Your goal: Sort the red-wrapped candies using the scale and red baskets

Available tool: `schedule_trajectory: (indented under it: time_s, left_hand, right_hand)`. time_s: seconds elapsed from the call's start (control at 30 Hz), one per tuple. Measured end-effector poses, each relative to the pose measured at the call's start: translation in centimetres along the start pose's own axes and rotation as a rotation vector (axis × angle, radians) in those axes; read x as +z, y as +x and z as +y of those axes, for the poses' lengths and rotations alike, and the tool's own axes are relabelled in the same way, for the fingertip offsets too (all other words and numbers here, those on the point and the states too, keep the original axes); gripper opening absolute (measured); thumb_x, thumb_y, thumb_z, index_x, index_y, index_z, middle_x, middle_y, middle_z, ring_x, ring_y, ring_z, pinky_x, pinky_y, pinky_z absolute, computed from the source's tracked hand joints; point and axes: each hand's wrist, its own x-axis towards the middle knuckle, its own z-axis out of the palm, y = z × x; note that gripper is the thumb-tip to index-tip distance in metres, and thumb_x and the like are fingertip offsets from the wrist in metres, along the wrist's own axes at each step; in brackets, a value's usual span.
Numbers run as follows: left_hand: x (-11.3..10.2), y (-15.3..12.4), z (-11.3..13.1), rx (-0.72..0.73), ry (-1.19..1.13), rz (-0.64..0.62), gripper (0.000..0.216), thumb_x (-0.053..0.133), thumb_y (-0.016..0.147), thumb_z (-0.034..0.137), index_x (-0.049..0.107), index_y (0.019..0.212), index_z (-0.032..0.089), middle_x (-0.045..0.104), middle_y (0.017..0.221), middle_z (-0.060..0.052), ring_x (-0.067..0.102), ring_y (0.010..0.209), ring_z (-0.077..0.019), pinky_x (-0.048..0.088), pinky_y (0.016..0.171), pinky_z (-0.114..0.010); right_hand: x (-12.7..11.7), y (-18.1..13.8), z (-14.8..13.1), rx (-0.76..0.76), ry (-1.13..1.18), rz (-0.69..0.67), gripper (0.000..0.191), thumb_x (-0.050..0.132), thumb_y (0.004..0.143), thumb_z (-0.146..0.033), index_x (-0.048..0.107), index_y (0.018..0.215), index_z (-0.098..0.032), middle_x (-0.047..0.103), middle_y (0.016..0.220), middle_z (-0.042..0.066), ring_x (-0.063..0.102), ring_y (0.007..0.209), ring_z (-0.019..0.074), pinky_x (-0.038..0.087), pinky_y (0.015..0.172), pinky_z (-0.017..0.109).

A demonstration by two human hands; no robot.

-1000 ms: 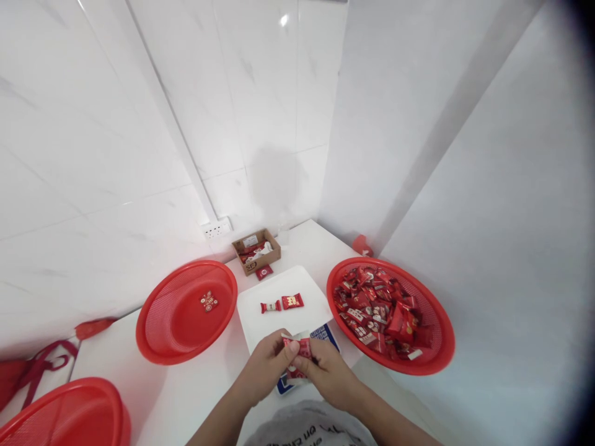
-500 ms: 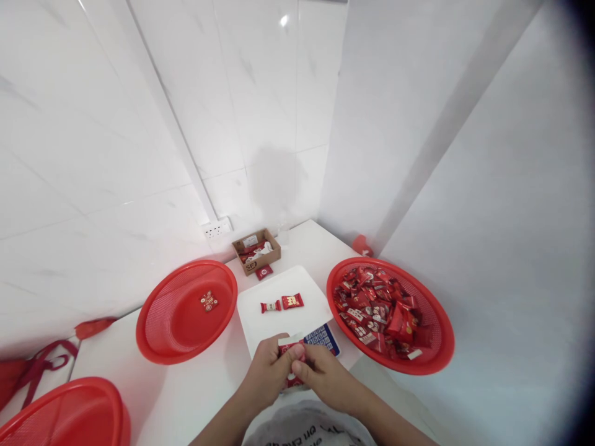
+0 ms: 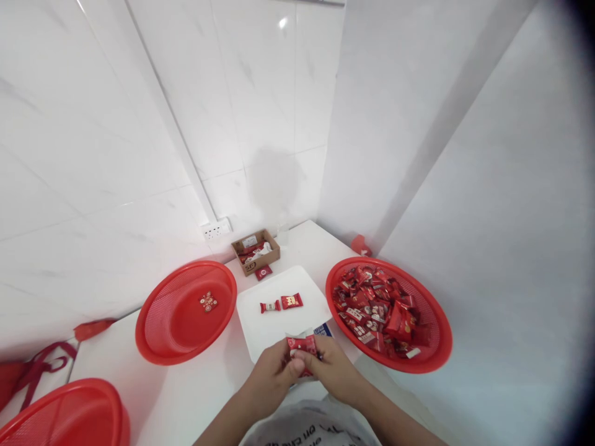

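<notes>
My left hand (image 3: 272, 373) and my right hand (image 3: 333, 370) meet close in front of my body, fingers closed around a red-and-white packet (image 3: 301, 344). Its lower part is hidden behind my thumbs. Just beyond my fingers lies a white tray (image 3: 260, 334), with a small candy with a white middle (image 3: 269, 306) and a red wrapped candy (image 3: 292, 301) on it. A blue panel with white keys (image 3: 324, 330) shows partly past my right hand. To the right, a red basket (image 3: 447, 347) holds many red wrapped candies (image 3: 376, 310).
A red basket (image 3: 153, 347) on the left holds a patterned red packet (image 3: 208, 301); another red basket (image 3: 118, 396) stands nearer. At the back, a cardboard box (image 3: 264, 261) contains packets, with a dark red packet (image 3: 263, 272) before it. Walls enclose the white table (image 3: 186, 396) behind and right.
Both hands have shifted slightly right, and the packet shows more of its red front. My right hand now covers more of the blue panel. The baskets and tray candies remain in place.
</notes>
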Motion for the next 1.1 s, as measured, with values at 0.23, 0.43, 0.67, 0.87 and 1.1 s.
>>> schedule_trajectory:
  time_s: [0.23, 0.43, 0.67, 0.87, 1.1]
  left_hand:
    - [0.1, 0.2, 0.6, -0.042, -0.177, -0.062, 0.042, 0.063, 0.072, 0.045, 0.06, 0.1, 0.014, 0.065, 0.094, -0.008, 0.056, 0.088, -0.0222, 0.042, 0.079, -0.031]
    - [-0.1, 0.2, 1.1, -0.145, -0.088, -0.044, 0.033, 0.064, 0.073, 0.036, 0.064, 0.098, 0.015, 0.067, 0.09, -0.006, 0.058, 0.086, -0.0213, 0.044, 0.075, -0.029]
    - [-0.4, 0.1, 0.7, -0.165, 0.06, -0.022, 0.024, 0.057, 0.076, 0.032, 0.064, 0.09, 0.015, 0.067, 0.086, -0.004, 0.056, 0.078, -0.0177, 0.042, 0.067, -0.025]
    - [-0.2, -0.2, 0.4, -0.234, 0.089, -0.131, 0.024, 0.058, 0.075, 0.036, 0.063, 0.086, 0.015, 0.065, 0.079, -0.001, 0.054, 0.073, -0.0158, 0.039, 0.062, -0.023]
    - [-0.3, -0.2, 0.4, -0.178, -0.022, -0.161, 0.034, 0.063, 0.072, 0.041, 0.062, 0.093, 0.014, 0.065, 0.086, -0.005, 0.054, 0.078, -0.0171, 0.042, 0.07, -0.026]
  right_hand:
    - [0.2, 0.0, 0.0, -0.018, 0.095, -0.035, 0.03, 0.054, 0.078, -0.042, 0.064, 0.075, -0.014, 0.064, 0.073, 0.004, 0.057, 0.071, 0.0181, 0.045, 0.066, 0.03]
    - [-0.4, -0.1, 1.0, 0.021, -0.008, -0.071, 0.045, 0.043, 0.081, -0.055, 0.06, 0.073, -0.014, 0.061, 0.068, 0.004, 0.053, 0.065, 0.0162, 0.041, 0.059, 0.028]
    - [-0.1, -0.1, 1.0, 0.043, -0.216, 0.012, 0.026, 0.054, 0.077, -0.042, 0.056, 0.08, -0.016, 0.06, 0.075, 0.002, 0.051, 0.07, 0.0157, 0.038, 0.063, 0.026]
    - [-0.2, -0.2, 0.9, 0.087, -0.201, -0.027, 0.026, 0.059, 0.073, -0.039, 0.047, 0.067, -0.018, 0.045, 0.057, -0.005, 0.042, 0.057, 0.0109, 0.031, 0.053, 0.022]
    - [0.3, -0.3, 1.0, 0.084, -0.008, 0.004, 0.041, 0.057, 0.07, -0.054, 0.038, 0.06, -0.019, 0.038, 0.055, -0.006, 0.035, 0.053, 0.0092, 0.028, 0.049, 0.021]
